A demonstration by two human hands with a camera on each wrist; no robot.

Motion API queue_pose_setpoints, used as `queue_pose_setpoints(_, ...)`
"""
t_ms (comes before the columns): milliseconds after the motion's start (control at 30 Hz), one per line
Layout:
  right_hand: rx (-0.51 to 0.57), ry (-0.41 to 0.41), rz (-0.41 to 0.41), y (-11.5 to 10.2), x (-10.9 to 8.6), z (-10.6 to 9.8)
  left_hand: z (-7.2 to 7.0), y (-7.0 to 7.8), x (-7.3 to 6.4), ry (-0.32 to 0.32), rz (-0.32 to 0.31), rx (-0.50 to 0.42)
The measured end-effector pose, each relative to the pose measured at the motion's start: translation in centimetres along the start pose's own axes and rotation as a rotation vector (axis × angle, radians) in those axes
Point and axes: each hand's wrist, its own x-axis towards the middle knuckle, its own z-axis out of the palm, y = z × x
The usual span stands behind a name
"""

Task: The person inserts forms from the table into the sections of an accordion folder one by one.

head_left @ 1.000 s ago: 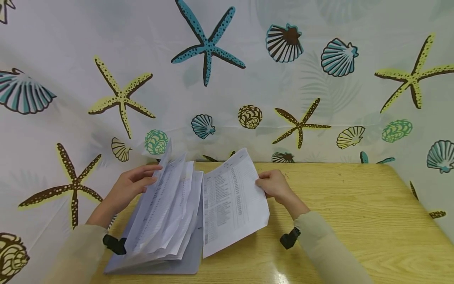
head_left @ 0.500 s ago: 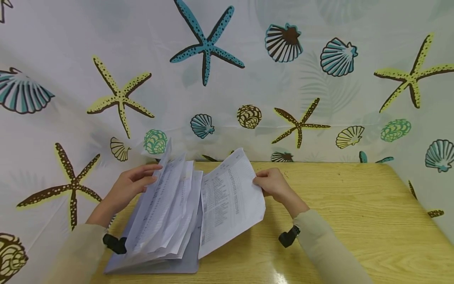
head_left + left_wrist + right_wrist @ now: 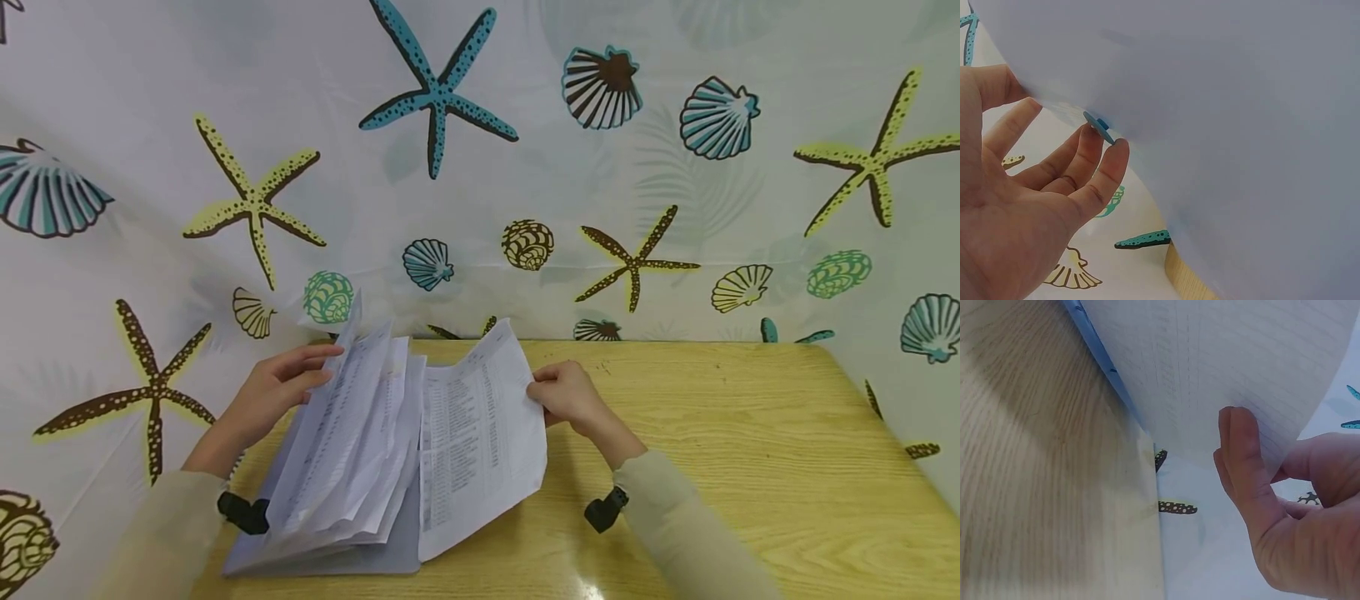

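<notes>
A pale blue-grey plastic document folder [image 3: 401, 557] stands spread open on the left of the table, with several printed sheets [image 3: 367, 433] fanned out in it. My left hand [image 3: 273, 390] holds its raised cover [image 3: 1229, 125] near the top edge. In the left wrist view a round blue snap button [image 3: 1099, 127] sits on that edge, right at the fingertips. To the right, my right hand [image 3: 572, 398] pinches one printed paper sheet [image 3: 476, 446] by its right edge, fingers behind it. The sheet is tilted and bowed, its left edge beside the folder's papers.
The light wood table [image 3: 712, 467] extends to the right of the sheet. Behind and on the left hangs a white cloth [image 3: 480, 200] printed with starfish and shells. A small black camera [image 3: 606, 510] is strapped at the right wrist, another [image 3: 243, 512] at the left.
My right hand has moved a little to the left with the sheet, whose lower edge now lies closer over the folder. The left hand and the cover have stayed put.
</notes>
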Motion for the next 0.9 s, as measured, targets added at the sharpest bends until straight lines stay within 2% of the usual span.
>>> queue_pose_setpoints(267,-0.115,0.045,-0.054,-1.5,-1.4,-0.1,-0.2,-0.1,0.1,0.003,0.012,0.012)
queue_pose_setpoints(433,-0.136,0.023,-0.082,-2.1,-1.8,-0.1,-0.1,-0.2,0.1,-0.001,0.021,0.007)
queue_pose_setpoints(633,0.016,-0.038,-0.024,-1.6,-1.2,-0.1,-0.2,-0.4,0.1,-0.002,0.02,0.01)
queue_pose_setpoints(767,0.117,-0.027,0.03,-0.9,-0.7,-0.4,-0.3,-0.7,0.2,0.002,0.028,0.013)
queue_pose_setpoints(900,0.138,-0.003,0.049,-0.7,-0.8,-0.4,-0.3,-0.8,0.2,0.006,0.033,0.014)
